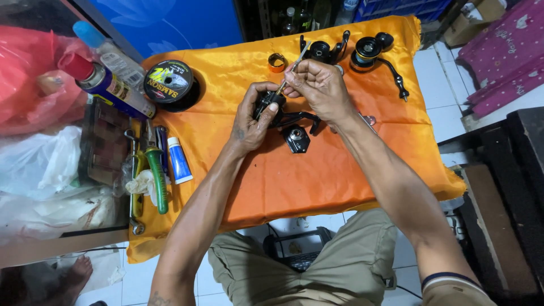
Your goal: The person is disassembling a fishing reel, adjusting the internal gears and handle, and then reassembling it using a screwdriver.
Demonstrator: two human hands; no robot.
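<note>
the left hand [249, 122] grips a black reel body [266, 103] near the centre of the orange cloth [272, 181] that covers the bench, its fingers wrapped tight around it. the right hand [320, 88], just at 2 o'clock of the left, pinches a thin metal tool [293, 67] between thumb and fingers, the tip meeting the reel body and the far end pointing up toward 1 o'clock. a black handle arm [297, 117] sticks out from under the hands toward 3 o'clock. just at 5 o'clock of the reel body lies a black side cover [296, 139] on the cloth, apart from both hands. at 12 o'clock of the hands sits a small gold ring [276, 61], and further toward 1 o'clock two more black reels [326, 51], one with a crank [396, 76] lying beside it. at 10 o'clock a line spool [169, 82] rests on the cloth's corner, with a spray can [105, 85] lying just beyond it. at 8 o'clock, along the cloth's left edge, lie a white and blue tube [179, 160], green-handled pliers [157, 175] and a wrench [135, 192], close together.
</note>
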